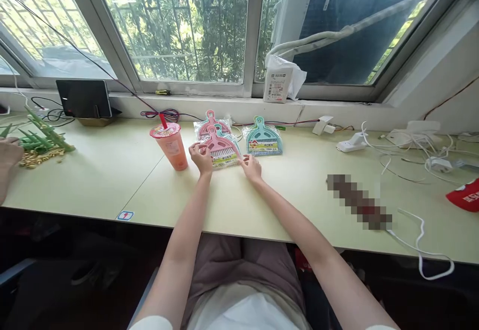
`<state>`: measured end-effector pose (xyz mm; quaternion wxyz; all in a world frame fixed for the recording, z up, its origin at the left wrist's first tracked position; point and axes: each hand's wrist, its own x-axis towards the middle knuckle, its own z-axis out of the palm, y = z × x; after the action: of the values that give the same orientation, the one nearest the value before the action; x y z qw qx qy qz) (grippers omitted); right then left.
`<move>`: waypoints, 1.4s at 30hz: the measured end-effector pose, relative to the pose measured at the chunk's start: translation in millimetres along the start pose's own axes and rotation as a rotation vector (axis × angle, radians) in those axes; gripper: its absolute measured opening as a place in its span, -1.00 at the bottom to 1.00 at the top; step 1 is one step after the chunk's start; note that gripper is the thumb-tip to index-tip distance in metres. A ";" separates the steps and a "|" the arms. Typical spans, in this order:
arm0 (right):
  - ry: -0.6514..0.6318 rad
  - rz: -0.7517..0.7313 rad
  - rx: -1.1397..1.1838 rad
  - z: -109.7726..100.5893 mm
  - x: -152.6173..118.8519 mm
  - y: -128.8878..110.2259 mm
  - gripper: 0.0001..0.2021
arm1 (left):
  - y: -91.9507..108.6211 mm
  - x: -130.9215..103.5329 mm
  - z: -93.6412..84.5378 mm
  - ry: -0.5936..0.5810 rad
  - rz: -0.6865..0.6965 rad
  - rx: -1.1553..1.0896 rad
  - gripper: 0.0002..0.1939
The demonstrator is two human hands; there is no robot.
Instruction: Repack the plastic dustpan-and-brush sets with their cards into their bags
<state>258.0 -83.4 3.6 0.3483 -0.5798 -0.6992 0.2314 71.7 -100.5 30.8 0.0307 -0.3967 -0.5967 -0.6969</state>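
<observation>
Between my two hands is a pink mini dustpan-and-brush set (pixel 220 145) in clear plastic wrapping with a printed label. My left hand (pixel 202 158) pinches its left edge, and my right hand (pixel 250 167) has its fingers on the lower right corner. Behind it lies another pink dustpan set (pixel 210 116), partly covered, with a bit of turquoise showing between them. A turquoise dustpan set (pixel 264 138), also wrapped, lies just to the right. To the left of my left hand stands a plastic cup (pixel 172 148) of orange-red drink with a red straw.
At far left another person's hand (pixel 10 153) is beside green stalks (pixel 48 130). A tablet (pixel 84 99) stands at the back left. Power plugs and white cables (pixel 354 142) spread over the right of the table (pixel 157 195), near a pixelated object (pixel 359 203). A box (pixel 277 84) sits on the windowsill.
</observation>
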 end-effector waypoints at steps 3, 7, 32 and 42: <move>-0.010 -0.019 -0.024 1.1 2.5 -3.6 -0.71 | -2.2 -0.1 0.9 0.001 0.021 0.007 -0.82; -0.064 -0.022 0.097 -1.2 -0.7 -6.9 -0.71 | -2.1 -1.6 2.2 -0.014 0.032 -0.024 -0.90; 0.264 -0.038 0.709 -78.8 5.1 49.1 -0.58 | 27.7 -40.1 26.8 -0.991 -0.650 -0.654 -0.44; 0.303 -0.658 -0.194 -86.4 -24.8 15.2 -0.80 | 37.7 -47.5 29.7 -0.821 -0.542 -0.729 -0.41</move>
<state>335.3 -111.2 43.4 0.4472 -0.3822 -0.8072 -0.0488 139.0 -106.4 32.5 -0.5178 -0.4521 -0.3627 -0.6292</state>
